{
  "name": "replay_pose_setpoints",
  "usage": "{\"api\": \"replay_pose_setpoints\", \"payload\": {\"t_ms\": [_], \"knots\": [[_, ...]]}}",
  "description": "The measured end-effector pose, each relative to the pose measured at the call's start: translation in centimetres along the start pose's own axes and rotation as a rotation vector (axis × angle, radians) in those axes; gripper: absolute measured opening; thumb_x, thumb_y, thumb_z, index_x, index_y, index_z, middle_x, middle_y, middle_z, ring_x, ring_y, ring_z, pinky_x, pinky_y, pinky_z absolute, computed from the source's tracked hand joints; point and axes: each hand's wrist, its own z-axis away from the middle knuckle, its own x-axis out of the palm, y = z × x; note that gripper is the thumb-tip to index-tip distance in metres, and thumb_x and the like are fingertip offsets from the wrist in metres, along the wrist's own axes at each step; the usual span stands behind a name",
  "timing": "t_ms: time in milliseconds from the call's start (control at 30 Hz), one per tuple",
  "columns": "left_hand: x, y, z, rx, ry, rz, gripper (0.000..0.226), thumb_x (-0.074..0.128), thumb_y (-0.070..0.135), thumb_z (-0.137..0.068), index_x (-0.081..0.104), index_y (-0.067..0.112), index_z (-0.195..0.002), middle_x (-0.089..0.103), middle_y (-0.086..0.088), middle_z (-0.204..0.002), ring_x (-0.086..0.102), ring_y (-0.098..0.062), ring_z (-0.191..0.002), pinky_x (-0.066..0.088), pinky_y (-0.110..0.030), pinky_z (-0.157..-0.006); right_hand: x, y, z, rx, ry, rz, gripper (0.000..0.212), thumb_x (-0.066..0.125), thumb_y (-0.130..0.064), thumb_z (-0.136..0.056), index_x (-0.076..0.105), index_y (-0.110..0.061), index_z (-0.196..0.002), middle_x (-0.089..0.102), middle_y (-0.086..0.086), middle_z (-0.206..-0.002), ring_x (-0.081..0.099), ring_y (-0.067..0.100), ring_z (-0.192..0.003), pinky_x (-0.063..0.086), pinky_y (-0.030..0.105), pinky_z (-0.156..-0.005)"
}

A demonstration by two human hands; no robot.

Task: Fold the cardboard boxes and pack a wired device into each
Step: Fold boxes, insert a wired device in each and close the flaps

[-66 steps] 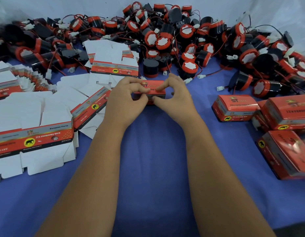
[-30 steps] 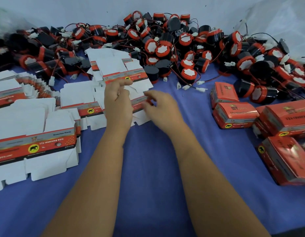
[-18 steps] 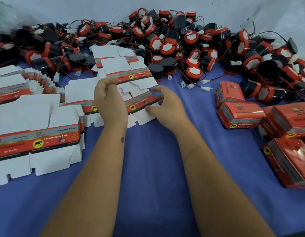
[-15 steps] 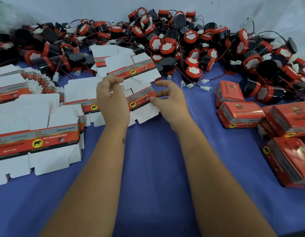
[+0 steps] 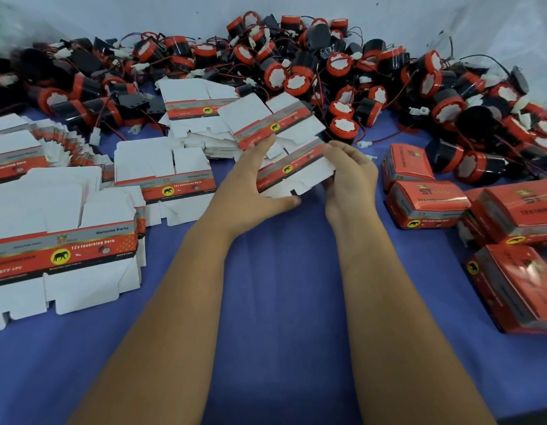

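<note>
Holding a flat box blank (image 5: 296, 167) between them, both hands work above the blue cloth (image 5: 281, 286). The right hand (image 5: 350, 182) pinches the blank's right edge, fingers curled over it. The left hand (image 5: 250, 191) lies at the blank's 9 o'clock side, fingers straight, its fingertips touching a second, tilted blank (image 5: 272, 121) at 12 o'clock. Stacks of flat blanks (image 5: 66, 240) lie at 9 o'clock, folded red boxes (image 5: 428, 204) at 3 o'clock, and the heap of wired devices (image 5: 342, 72) at 12 o'clock.
</note>
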Motion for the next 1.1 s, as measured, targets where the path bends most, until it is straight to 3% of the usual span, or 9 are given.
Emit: {"api": "replay_pose_setpoints", "payload": {"t_ms": [100,267,400,533,700,800,933,1033,1100], "knots": [[-0.1,0.1,0.0,0.016,0.038,0.088,0.081,0.081,0.037,-0.080,0.036,0.041,-0.147,0.037,0.034,-0.133,0.041,0.026,-0.111,0.033,0.006,-0.086,0.2,-0.2,0.5,-0.111,-0.160,0.010,0.022,0.070,-0.008,-0.087,0.067,-0.011,-0.109,0.070,0.006,-0.101,0.066,0.022,-0.093,0.055,0.036,-0.083],[-0.4,0.7,0.2,-0.026,0.133,0.308,0.035,0.058,0.043,-0.097,0.058,0.039,-0.133,0.057,0.019,-0.133,0.053,0.013,-0.114,0.045,-0.007,-0.085,0.5,0.2,1.0,-0.243,-0.416,0.248,0.069,0.076,-0.008,-0.082,0.044,-0.022,-0.142,0.056,0.005,-0.137,0.057,0.022,-0.123,0.049,0.046,-0.102],[-0.1,1.2,0.4,-0.036,0.282,0.244,0.030,0.038,0.041,-0.106,0.066,0.037,-0.115,0.064,0.021,-0.104,0.057,0.019,-0.088,0.045,-0.002,-0.068,0.4,0.6,1.1,-0.330,-0.442,0.393,0.079,0.077,-0.012,-0.081,0.037,-0.032,-0.147,0.046,-0.007,-0.145,0.052,0.009,-0.124,0.049,0.033,-0.100],[0.3,1.6,0.3,-0.002,0.364,0.301,0.044,0.029,0.038,-0.109,0.064,0.021,-0.132,0.062,0.019,-0.115,0.057,0.019,-0.097,0.043,0.000,-0.069,0.7,1.0,1.4,-0.395,-0.344,0.461,0.072,0.057,-0.006,-0.075,0.042,-0.030,-0.141,0.053,0.001,-0.135,0.051,0.020,-0.106,0.048,0.031,-0.081],[0.2,1.9,-0.2,-0.005,0.402,0.521,0.050,0.017,0.047,-0.107,0.060,0.038,-0.132,0.057,0.032,-0.127,0.050,0.016,-0.119,0.041,-0.010,-0.101,0.7,1.3,1.8,-0.382,-0.231,0.583,0.054,0.052,-0.019,-0.074,0.062,-0.027,-0.127,0.063,-0.009,-0.121,0.058,0.013,-0.113,0.054,0.041,-0.093],[0.1,2.0,-0.6,0.035,0.348,0.816,0.045,0.012,0.044,-0.108,0.046,0.041,-0.138,0.048,0.016,-0.145,0.046,-0.004,-0.135,0.037,-0.034,-0.116,1.1,1.6,2.1,-0.410,-0.280,0.653,0.037,0.057,-0.025,-0.085,0.070,-0.025,-0.120,0.067,-0.023,-0.108,0.061,0.000,-0.106,0.055,0.031,-0.089],[-0.3,1.9,-0.3,0.127,0.261,1.010,0.049,0.021,0.029,-0.103,0.037,0.025,-0.148,0.030,-0.012,-0.161,0.025,-0.027,-0.150,0.020,-0.049,-0.123,1.5,1.8,2.5,-0.502,-0.327,0.677,0.024,0.061,-0.022,-0.091,0.075,-0.026,-0.109,0.074,-0.015,-0.102,0.064,0.000,-0.099,0.051,0.016,-0.081],[-0.7,2.0,-0.1,0.151,0.122,1.043,0.070,0.030,0.007,-0.076,0.043,0.017,-0.144,0.023,-0.009,-0.163,0.020,-0.020,-0.151,0.025,-0.038,-0.122,1.3,1.2,2.2,-0.461,-0.263,0.588,0.022,0.059,-0.024,-0.092,0.075,-0.039,-0.086,0.073,-0.013,-0.086,0.066,0.010,-0.088,0.054,0.032,-0.076],[-0.8,1.8,-0.1,0.138,0.110,0.885,0.078,0.034,-0.003,-0.063,0.052,0.025,-0.135,0.020,0.002,-0.164,0.023,-0.007,-0.149,0.037,-0.029,-0.113,1.1,0.8,1.9,-0.439,-0.225,0.534,0.024,0.059,-0.024,-0.093,0.069,-0.036,-0.075,0.068,-0.017,-0.074,0.062,0.006,-0.075,0.051,0.029,-0.065]]}}
